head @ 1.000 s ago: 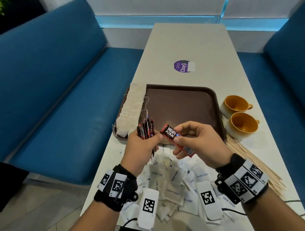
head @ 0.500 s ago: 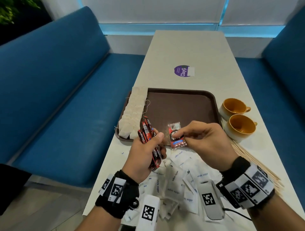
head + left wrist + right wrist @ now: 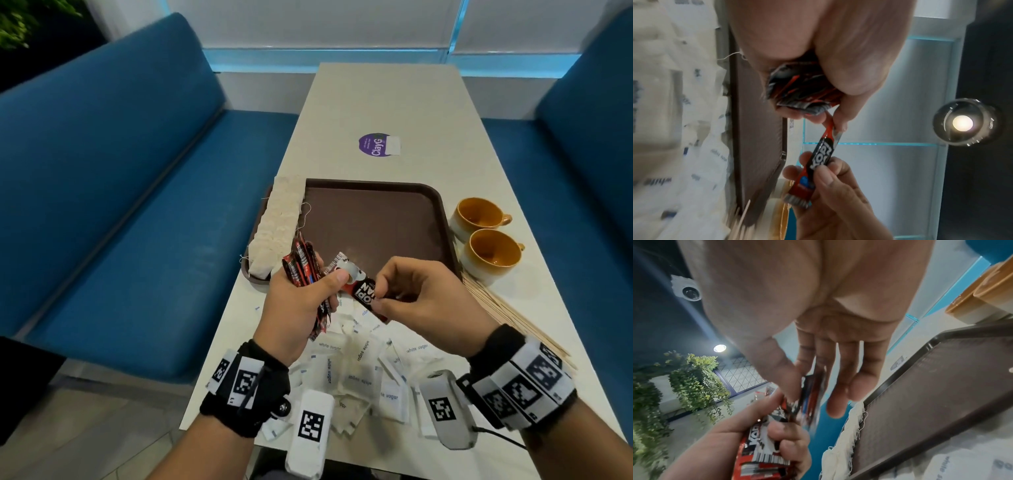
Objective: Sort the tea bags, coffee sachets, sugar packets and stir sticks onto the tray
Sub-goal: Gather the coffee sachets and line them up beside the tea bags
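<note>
Red-and-black foil coffee sachet (image 3: 363,294), single: held in the air between both hands, above the near rim of the brown rectangular plastic tray (image 3: 442,219). Right hand (image 3: 421,305) pinches its lower end between thumb and curled forefinger; the other fingers are loosely bent. Left hand (image 3: 294,308) has its thumb tip pressed on the sachet's upper silver end, against the forefinger. The same hand's remaining fingers are curled tight round a bundle of like red-and-black sachets (image 3: 305,270), which stands upright out of the fist.

White paper tea bags (image 3: 277,226): a row along the tray's left edge.
White paper sugar packets (image 3: 356,370): loose heap on the pale table (image 3: 387,96), under the wrists.
Thin wooden stir sticks (image 3: 507,315): on the table right of the tray, beside two yellow ceramic cups (image 3: 486,240).
</note>
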The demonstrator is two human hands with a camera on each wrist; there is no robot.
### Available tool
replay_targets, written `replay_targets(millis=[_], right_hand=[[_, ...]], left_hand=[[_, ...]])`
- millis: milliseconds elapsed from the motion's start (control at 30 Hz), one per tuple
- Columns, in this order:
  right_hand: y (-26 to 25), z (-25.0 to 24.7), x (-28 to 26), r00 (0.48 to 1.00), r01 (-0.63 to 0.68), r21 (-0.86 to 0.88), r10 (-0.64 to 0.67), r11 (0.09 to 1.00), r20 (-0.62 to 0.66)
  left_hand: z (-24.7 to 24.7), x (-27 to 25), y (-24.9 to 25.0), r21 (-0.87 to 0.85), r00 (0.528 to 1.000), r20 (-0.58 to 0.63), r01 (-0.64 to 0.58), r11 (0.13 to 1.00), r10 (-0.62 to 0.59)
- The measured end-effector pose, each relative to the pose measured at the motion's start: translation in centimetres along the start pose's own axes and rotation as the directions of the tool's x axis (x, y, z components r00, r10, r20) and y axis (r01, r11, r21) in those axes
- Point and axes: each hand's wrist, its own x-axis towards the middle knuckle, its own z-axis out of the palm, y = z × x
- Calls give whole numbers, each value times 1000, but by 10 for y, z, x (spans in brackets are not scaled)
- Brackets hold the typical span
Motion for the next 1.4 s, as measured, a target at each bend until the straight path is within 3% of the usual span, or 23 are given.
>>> replay_targets(millis=[100, 233, 367, 500, 633, 700, 867, 1000, 1133, 1233, 1400], right_hand=[[0, -1, 2, 1000, 4, -56, -6, 998, -29], [-4, -6, 6, 999, 38, 48, -39, 998, 15], [-4, -8, 9, 999, 40, 189, -36, 981, -23], [0, -12, 12, 989, -29, 444, 90, 895, -118], [3, -15, 18, 973, -114, 541, 202, 834, -106], [5, -12, 23, 972, -141, 501, 215, 854, -92], [4, -6, 38, 984, -133, 201, 154, 971, -93], [-3, -20, 69, 984, -94, 56, 101, 994, -148], [-7, -41, 129, 976, -60, -3, 58, 998, -211], [1, -47, 186, 972, -71, 32, 77, 997, -224], [38, -44, 274, 962, -189, -168, 148, 968, -231]], left_hand=[[0, 1, 8, 162, 995, 79, -65, 985, 53], [6, -1, 16, 232, 981, 183, -104, 967, 61], [7, -3, 19, 234, 988, 149, -79, 969, 45], [1, 0, 17, 300, 991, 134, -37, 953, -3], [-2, 3, 11, 293, 1000, 23, -7, 956, 1], [-6, 8, 10, 257, 998, -44, -24, 966, 36], [-15, 20, 11, 254, 995, -60, -67, 965, 85], [-25, 31, 6, 89, 996, -77, 40, 995, -34], [-32, 39, 5, -190, 988, 27, 156, 969, -153], [-37, 44, 2, -166, 986, 55, 167, 972, -160], [-42, 56, 1, -136, 983, 7, 181, 974, -182]])
